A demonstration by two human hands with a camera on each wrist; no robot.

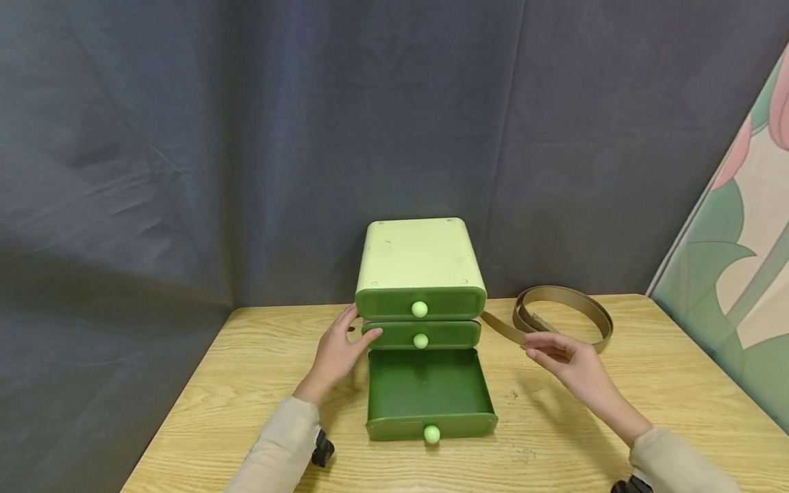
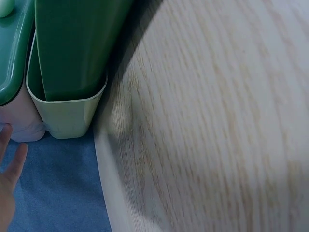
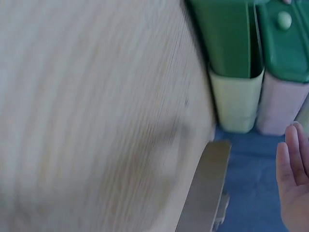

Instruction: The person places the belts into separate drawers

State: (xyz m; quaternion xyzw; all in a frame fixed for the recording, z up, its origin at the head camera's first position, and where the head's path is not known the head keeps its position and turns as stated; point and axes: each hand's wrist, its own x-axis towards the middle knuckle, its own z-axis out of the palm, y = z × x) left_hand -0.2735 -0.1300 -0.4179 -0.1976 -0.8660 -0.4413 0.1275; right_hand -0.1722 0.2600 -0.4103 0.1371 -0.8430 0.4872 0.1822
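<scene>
A small drawer unit [image 1: 422, 253] with three green-fronted tiers stands at the table's back. Its bottom drawer [image 1: 425, 383] is pulled out and bare inside; the top drawer [image 1: 394, 303] and middle drawer [image 1: 394, 335] are pushed in. My left hand [image 1: 335, 356] rests against the unit's left side, thumb by the middle drawer's front edge. In the left wrist view, its fingers [image 2: 17, 162] are extended near the pink middle casing [image 2: 24, 126]. To the right of the unit, my right hand [image 1: 573, 366] hovers before a brown belt [image 1: 564, 296]. Its fingers [image 3: 285, 169] look straight and hold nothing.
The belt lies loosely coiled at the back right, one end running toward the unit. A dark curtain [image 1: 382, 123] hangs behind the wooden table [image 1: 246, 411]. On the right stands a floral-patterned panel [image 1: 740, 274].
</scene>
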